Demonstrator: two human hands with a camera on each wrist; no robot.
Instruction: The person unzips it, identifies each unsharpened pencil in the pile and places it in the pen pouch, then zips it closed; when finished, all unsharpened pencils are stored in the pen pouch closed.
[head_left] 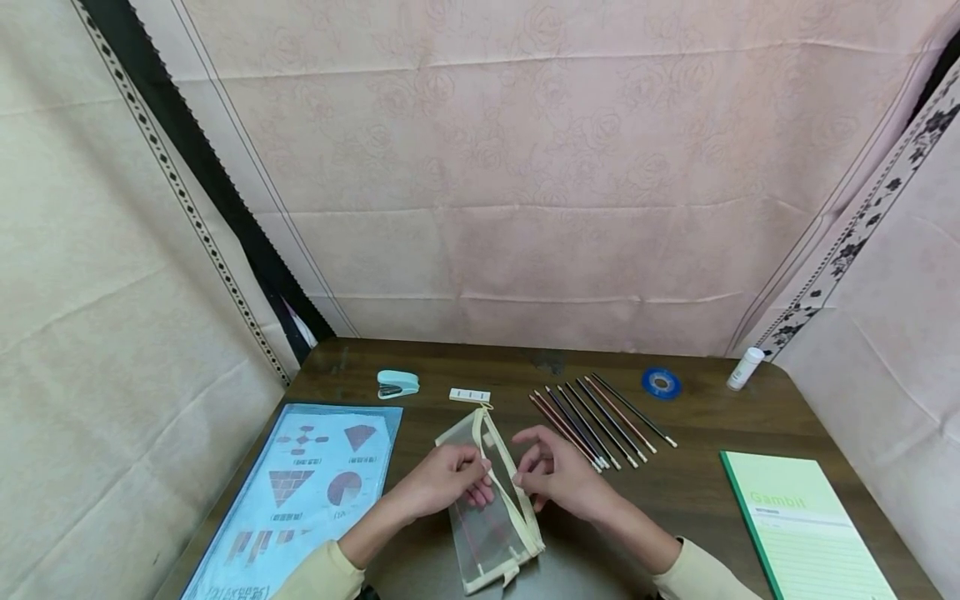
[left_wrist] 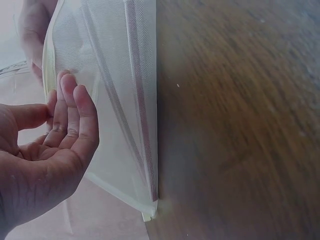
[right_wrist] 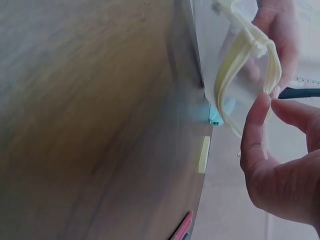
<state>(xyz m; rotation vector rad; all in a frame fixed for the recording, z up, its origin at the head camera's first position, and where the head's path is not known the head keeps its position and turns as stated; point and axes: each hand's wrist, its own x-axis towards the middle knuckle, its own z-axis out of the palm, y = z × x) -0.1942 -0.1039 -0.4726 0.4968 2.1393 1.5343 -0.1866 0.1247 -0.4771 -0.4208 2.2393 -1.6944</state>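
Creased pale rose-patterned cloth hangings (head_left: 540, 183), dark brown wooden table (head_left: 693, 487)

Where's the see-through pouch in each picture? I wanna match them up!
Head: the pouch is bottom middle, its edges held by the left hand and right hand.
Left wrist: the pouch is in the left half, reaching the top.
Right wrist: the pouch is upper right.
Shared landmark: the left hand, lower left in left wrist, top right in right wrist.

Dim, hazy, soft wrist views
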